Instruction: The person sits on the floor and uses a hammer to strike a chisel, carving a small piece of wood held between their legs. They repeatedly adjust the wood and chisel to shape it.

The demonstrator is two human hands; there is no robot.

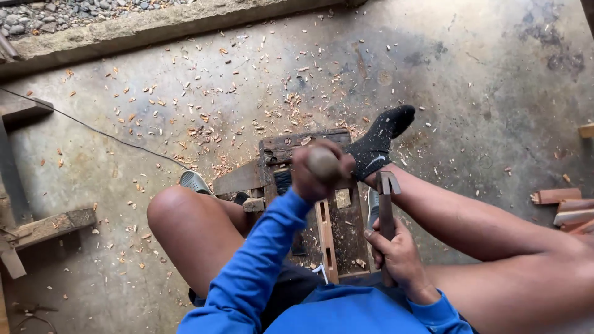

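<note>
My left hand (314, 174) is shut on the round wooden handle (323, 163) of a tool held upright over a pale wooden strip (325, 238) with slots cut in it. The strip lies lengthwise on a dark worn wooden block (291, 148). My right hand (396, 252) grips the wooden shaft of a hammer (386, 196), whose metal head points up beside the block. A foot in a black sock (378, 141) rests on the block's far right corner. My bare knees flank the block.
Wood chips litter the concrete floor (433, 68). Reddish wood offcuts (566, 207) lie at the right edge. Rough timber pieces (37, 226) stand at the left. A thin cable (93, 130) crosses the floor. A concrete kerb (154, 28) with gravel behind it runs along the top.
</note>
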